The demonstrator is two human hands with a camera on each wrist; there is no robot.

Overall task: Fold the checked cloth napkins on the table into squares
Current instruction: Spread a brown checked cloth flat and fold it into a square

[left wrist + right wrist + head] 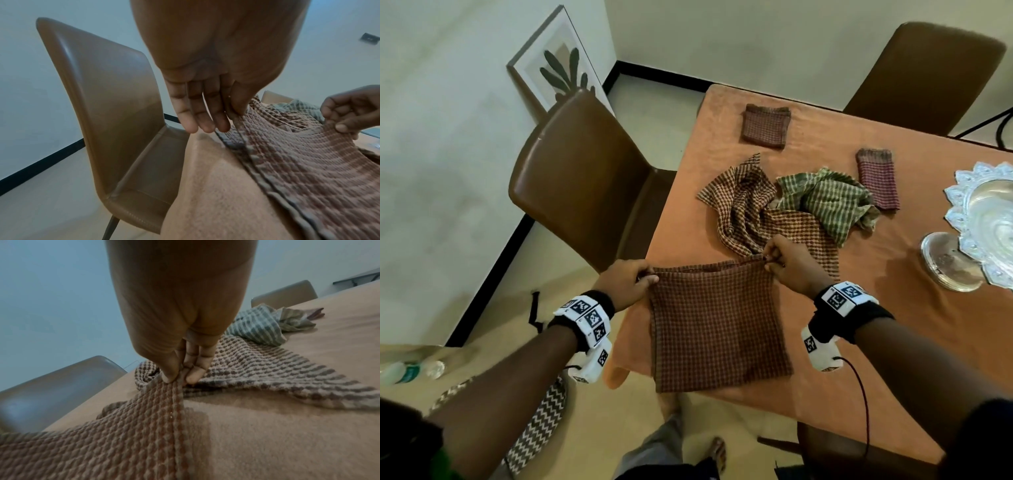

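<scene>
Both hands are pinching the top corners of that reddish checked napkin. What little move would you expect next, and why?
Probably lay the far edge flat, or fold it toward the near edge. The left hand and right hand each pinch a far corner of the red-brown napkin, lifted slightly. Its near edge overhangs the table, and it looks larger than the folded napkin.

Rust checked napkin (717, 325) doubled, overhanging table edge.

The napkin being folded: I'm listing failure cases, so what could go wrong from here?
The napkin overhangs the table edge, so it may slide off if the left hand or right hand lets go. The right hand pinches beside the loose brown cloth and might snag it.
</scene>
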